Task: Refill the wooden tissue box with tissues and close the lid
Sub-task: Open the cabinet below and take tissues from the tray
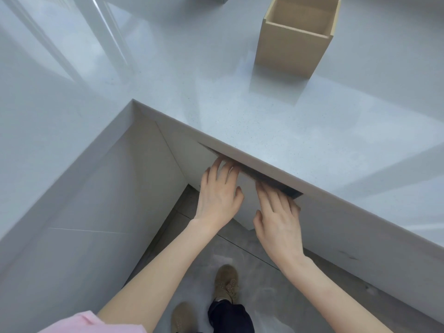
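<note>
Counter (240, 111): broad bare surface; sole obstacle the open-topped wooden box (295, 39) at far right, top unobstructed, clear room on its left and near sides. Gap under the counter edge: dark narrow slot, occupied by fingertips of left hand (217, 195) and right hand (278, 217), white panel (247, 195) between them. Floor (264, 272) below: open between cabinet fronts, two shoes (225, 282) standing in it.
</note>
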`<state>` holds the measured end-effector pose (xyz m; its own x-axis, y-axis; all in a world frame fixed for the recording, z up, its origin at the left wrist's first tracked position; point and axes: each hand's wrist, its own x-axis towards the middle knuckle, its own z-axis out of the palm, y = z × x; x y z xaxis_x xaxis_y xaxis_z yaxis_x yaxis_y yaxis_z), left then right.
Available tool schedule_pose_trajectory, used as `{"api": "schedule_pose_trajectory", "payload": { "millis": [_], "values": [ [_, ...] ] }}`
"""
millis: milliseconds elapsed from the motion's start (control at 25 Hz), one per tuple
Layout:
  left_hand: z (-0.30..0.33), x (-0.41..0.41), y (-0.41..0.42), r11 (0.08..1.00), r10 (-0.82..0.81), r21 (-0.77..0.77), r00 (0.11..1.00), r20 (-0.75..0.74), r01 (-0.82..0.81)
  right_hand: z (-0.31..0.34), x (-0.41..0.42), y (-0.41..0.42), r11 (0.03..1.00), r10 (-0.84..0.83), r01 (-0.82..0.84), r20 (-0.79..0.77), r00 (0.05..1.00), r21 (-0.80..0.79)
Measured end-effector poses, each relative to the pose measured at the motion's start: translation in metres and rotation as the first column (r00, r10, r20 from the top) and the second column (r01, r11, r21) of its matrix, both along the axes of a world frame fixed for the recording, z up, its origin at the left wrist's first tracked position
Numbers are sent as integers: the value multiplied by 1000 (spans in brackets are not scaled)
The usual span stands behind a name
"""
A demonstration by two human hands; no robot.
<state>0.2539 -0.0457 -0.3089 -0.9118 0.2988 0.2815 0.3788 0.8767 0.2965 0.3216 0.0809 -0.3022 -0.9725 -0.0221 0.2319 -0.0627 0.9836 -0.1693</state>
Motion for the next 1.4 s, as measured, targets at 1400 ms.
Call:
{"api": "schedule_pose_trajectory", "payload": {
  "millis": [1400],
  "values": [
    [37, 76, -227, 977, -47, -180, 933, 357, 118, 2, 117, -252, 935, 184, -124, 157, 970, -332]
  ]
}}
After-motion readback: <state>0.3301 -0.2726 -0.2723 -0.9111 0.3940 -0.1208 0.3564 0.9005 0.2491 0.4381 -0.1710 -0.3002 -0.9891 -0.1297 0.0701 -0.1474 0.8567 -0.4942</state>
